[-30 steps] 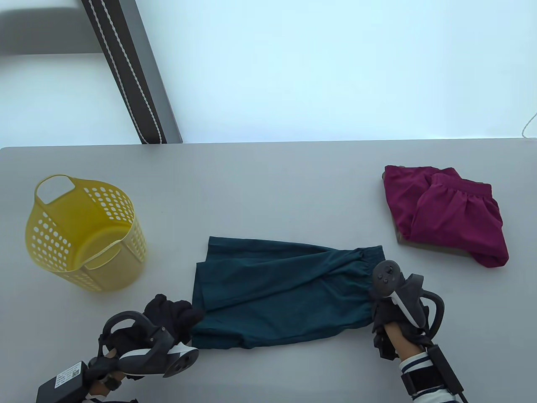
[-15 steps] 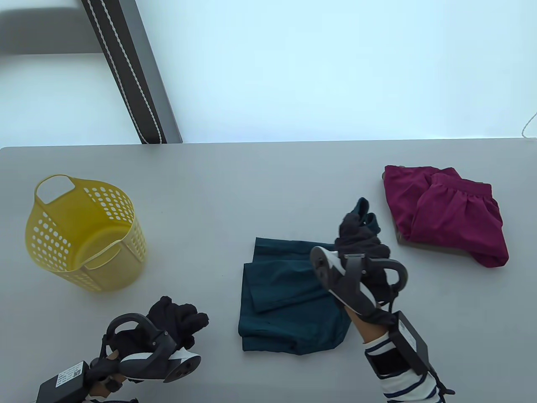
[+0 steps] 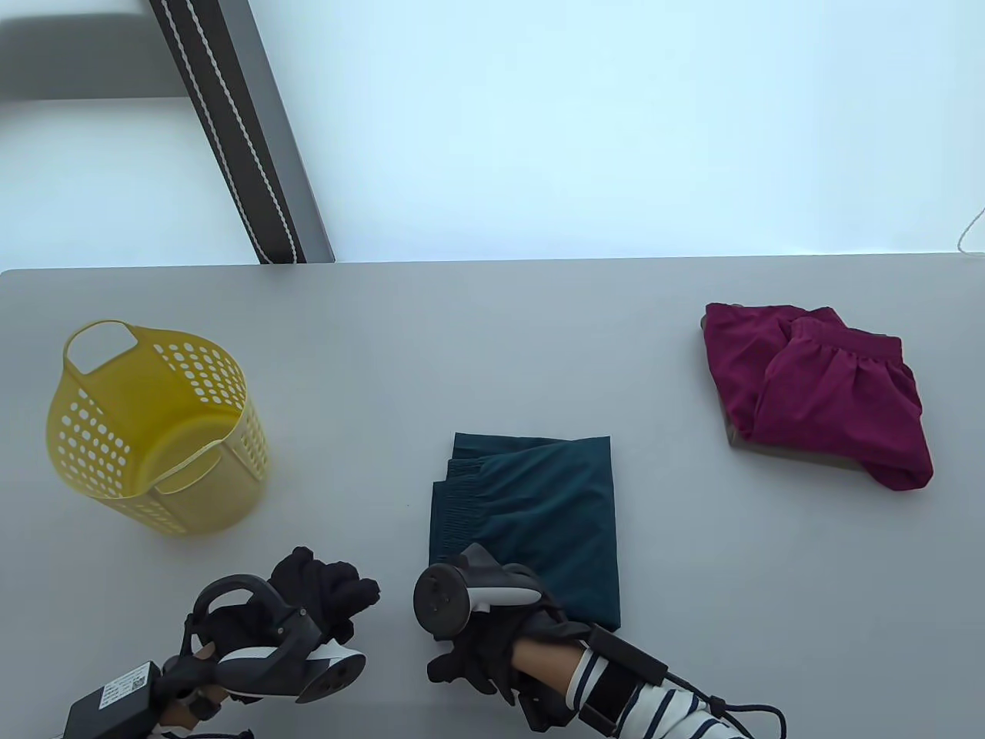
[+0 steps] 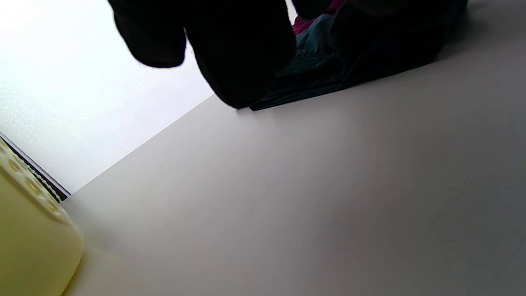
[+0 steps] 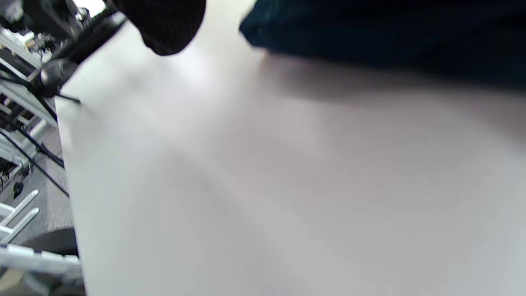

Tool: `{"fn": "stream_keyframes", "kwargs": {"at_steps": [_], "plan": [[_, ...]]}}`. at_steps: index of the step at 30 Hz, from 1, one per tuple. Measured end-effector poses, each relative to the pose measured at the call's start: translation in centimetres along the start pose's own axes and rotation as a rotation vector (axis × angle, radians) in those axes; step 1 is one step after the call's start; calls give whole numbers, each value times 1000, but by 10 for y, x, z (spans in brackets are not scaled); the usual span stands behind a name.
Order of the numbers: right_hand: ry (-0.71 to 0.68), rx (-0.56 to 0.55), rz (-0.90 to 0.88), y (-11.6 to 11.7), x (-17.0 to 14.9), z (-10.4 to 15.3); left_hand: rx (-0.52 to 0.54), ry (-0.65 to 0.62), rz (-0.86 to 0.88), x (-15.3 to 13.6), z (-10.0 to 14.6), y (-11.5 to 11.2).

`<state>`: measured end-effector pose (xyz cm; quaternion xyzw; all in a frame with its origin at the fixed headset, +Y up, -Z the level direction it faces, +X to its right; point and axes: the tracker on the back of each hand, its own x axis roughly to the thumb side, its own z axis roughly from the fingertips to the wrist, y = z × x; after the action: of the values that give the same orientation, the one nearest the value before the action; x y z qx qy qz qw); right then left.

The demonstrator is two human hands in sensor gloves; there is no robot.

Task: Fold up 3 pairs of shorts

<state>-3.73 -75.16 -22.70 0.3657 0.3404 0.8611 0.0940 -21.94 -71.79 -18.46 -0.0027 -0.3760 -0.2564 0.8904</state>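
Teal shorts (image 3: 531, 516) lie folded into a compact rectangle near the front middle of the grey tabletop (image 3: 492, 339) in the table view, their gathered waistband showing along the left side of the bundle. Just at the bundle's near left corner sits the right hand (image 3: 481, 627), its tracker on top and its fingers hanging loosely toward the front edge, gripping nothing that can be seen. To its left, a little apart from the shorts, the left hand (image 3: 308, 593) hovers with its fingers (image 3: 350, 589) loosely curled and empty. A yellow perforated basket (image 3: 154, 431) stands at the far left, well apart from the shorts. A magenta pair of shorts (image 3: 823, 392) rests at the right on top of a tan garment (image 3: 800, 456), only whose edge peeks out beneath.

From the left wrist view, dark gloved fingers (image 4: 242, 49) hang in from the top, relaxed and clasping nothing, with the teal bundle (image 4: 312, 78) lying on the tabletop beyond them and a corner of the yellow basket (image 4: 33, 238) at lower left.

From the right wrist view, which is blurred, one gloved fingertip (image 5: 168, 24) shows at the top, clear of the cloth; the edge of the teal bundle (image 5: 370, 33) fills the upper right, flat on the tabletop
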Motion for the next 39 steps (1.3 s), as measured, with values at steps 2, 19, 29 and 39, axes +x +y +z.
{"fn": "stream_keyframes", "kwargs": {"at_steps": [2, 19, 29, 39], "plan": [[-37, -306, -78, -26, -1, 17, -2, -2, 0, 0, 0, 0], [770, -603, -540, -51, -201, 75, -21, -17, 8, 1, -1, -1], [745, -588, -443, -44, -179, 44, -74, -28, 35, 1, -4, -4], [648, -758, -721, -63, -174, 68, -97, -38, 37, 0, -5, -5]]}}
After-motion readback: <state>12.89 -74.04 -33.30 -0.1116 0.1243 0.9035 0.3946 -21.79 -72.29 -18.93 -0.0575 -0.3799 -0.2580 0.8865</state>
